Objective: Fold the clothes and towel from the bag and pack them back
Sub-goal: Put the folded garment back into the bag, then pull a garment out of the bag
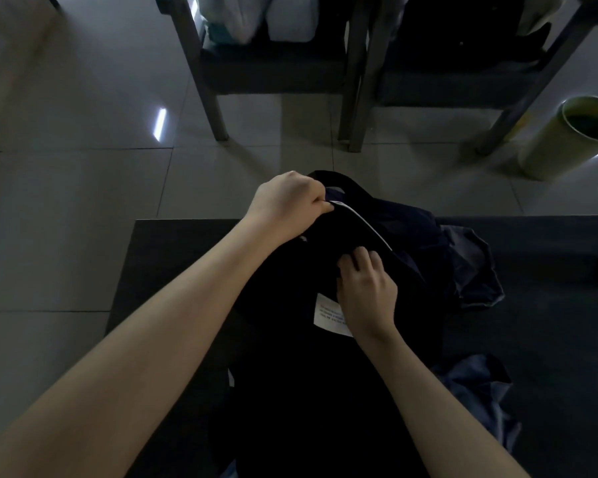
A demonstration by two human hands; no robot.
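A black bag (290, 357) with a white label (328, 315) lies on a dark table (549, 339) in front of me. My left hand (287, 198) grips the bag's far top edge, beside a thin white trim line (366, 225). My right hand (366, 288) pinches the bag's fabric near the opening, just above the label. Dark blue clothes (463, 263) bulge out of the bag to the right. More blue cloth (480, 401) lies by my right forearm.
The table's far edge runs across the middle of the view, with tiled floor (83, 201) beyond and to the left. Two chairs (273, 70) holding pale bundles stand behind. A pale yellow bin (567, 139) stands at the right.
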